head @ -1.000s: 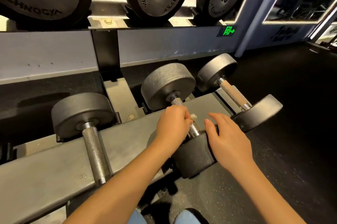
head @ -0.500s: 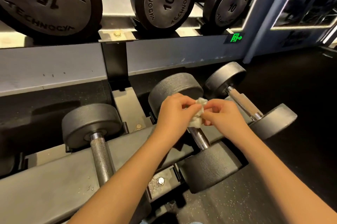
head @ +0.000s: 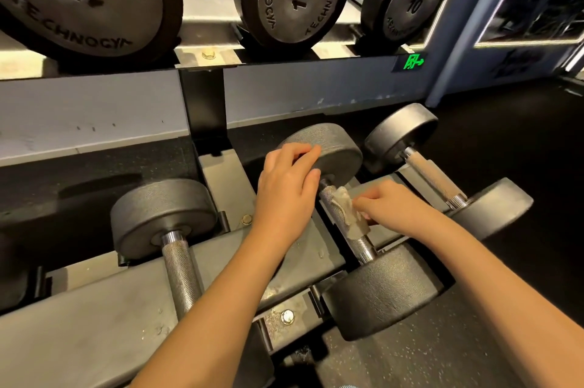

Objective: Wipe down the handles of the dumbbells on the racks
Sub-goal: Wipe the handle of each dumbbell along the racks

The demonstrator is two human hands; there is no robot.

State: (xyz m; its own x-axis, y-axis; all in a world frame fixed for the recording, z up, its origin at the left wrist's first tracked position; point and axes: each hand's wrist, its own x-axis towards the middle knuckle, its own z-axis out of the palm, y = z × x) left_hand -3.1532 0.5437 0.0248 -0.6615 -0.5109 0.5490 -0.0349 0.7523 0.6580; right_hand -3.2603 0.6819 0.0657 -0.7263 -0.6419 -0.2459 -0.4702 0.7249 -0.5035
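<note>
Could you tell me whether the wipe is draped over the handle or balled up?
Draped: the wipe lies over the middle dumbbell's handle, held there by the right hand.

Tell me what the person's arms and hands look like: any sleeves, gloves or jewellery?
Both arms are bare. The left forearm and right forearm show no sleeve all the way down to the frame's bottom edge. The left hand and right hand wear no gloves, and no ring, watch, wristband or marking shows on either hand or wrist.
</note>
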